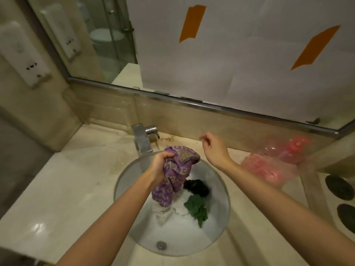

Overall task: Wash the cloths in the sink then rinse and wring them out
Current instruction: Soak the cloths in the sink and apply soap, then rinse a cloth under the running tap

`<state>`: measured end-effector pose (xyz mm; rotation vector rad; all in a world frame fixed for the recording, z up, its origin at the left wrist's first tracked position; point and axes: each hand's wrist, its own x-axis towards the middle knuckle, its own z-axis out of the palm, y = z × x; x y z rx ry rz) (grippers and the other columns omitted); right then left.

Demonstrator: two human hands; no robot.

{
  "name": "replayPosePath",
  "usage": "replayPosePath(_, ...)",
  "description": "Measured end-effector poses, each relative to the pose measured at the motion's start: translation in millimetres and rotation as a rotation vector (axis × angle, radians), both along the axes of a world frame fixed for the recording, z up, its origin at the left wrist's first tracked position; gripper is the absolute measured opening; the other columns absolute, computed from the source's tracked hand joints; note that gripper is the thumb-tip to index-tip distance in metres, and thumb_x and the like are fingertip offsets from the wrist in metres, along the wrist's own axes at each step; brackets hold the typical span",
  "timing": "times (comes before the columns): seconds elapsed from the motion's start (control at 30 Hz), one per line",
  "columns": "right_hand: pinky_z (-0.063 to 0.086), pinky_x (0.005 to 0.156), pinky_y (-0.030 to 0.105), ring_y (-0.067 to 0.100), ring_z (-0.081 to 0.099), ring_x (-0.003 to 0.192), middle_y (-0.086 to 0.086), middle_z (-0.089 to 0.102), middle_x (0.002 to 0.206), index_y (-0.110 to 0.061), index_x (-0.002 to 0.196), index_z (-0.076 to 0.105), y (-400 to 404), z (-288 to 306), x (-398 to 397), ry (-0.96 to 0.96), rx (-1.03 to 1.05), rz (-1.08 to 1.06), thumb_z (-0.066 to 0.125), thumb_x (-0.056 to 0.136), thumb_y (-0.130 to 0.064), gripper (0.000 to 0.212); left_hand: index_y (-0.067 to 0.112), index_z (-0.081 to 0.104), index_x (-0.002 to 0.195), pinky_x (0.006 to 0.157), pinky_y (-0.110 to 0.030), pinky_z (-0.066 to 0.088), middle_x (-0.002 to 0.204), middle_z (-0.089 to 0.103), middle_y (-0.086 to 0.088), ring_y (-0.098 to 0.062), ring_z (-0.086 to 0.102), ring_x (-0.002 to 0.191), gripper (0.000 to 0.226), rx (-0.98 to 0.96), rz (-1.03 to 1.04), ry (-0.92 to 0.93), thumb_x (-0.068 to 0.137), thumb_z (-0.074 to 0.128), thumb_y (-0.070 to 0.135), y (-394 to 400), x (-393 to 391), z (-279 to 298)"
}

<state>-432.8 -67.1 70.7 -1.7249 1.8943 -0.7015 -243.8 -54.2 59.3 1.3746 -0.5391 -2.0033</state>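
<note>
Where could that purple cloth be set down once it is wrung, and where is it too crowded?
The widest bare patch is the counter left of the sink, running from the tap toward the near edge. Right of the sink, a pink bottle and pink bag crowd the back. Cloths fill the basin's far half; only around the drain is bare.

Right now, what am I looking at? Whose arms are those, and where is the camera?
The camera sits on a person's head and looks down, so the two arms are that person's own. There is one picture only. Below is a round sink set in a pale counter, with a tap behind it. The left hand grips a purple cloth and holds it up over the sink. The right hand is raised beside it and holds nothing. In the sink lie a black cloth, a green cloth and something white. A pink bag rests on the counter to the right.
</note>
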Motion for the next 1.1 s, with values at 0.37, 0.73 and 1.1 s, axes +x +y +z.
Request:
replayPosePath(0.37,0.049,0.090,0.042,0.028,0.059,0.106,0.012,0.059,0.124,-0.025,0.142,0.043,-68.7,-28.9,98.4,0.210,0.154,0.321,0.059,0.094,-0.014,0.052,0.001,0.067,0.100,0.085,-0.036,0.049,0.087,0.073,-0.014,-0.030,0.064,0.089,0.041,0.139,0.213,0.109,0.099,0.042,0.034,8.7,65.9,-66.6)
replayPosePath(0.73,0.052,0.078,0.035,0.024,0.061,0.081,0.013,0.066,0.095,-0.002,0.115,0.054,-106.4,-73.4,134.2,0.152,0.133,0.172,0.066,0.086,0.000,0.031,0.011,0.069,0.095,0.086,-0.036,0.049,0.086,0.075,-0.008,-0.025,0.066,0.089,0.046,0.195,0.300,0.155,0.102,0.037,0.043,-28.3,78.9,-107.0)
replayPosePath(1.1,0.054,0.061,0.031,0.016,0.058,0.060,0.008,0.063,0.079,-0.001,0.102,0.063,-140.8,-59.3,148.5,-0.202,0.015,0.009,0.057,0.091,0.002,0.012,0.010,0.071,0.101,0.097,-0.042,0.047,0.102,0.074,-0.011,-0.031,0.065,0.108,0.062,0.095,0.319,0.107,0.099,0.027,0.055,-16.2,81.2,-126.9)
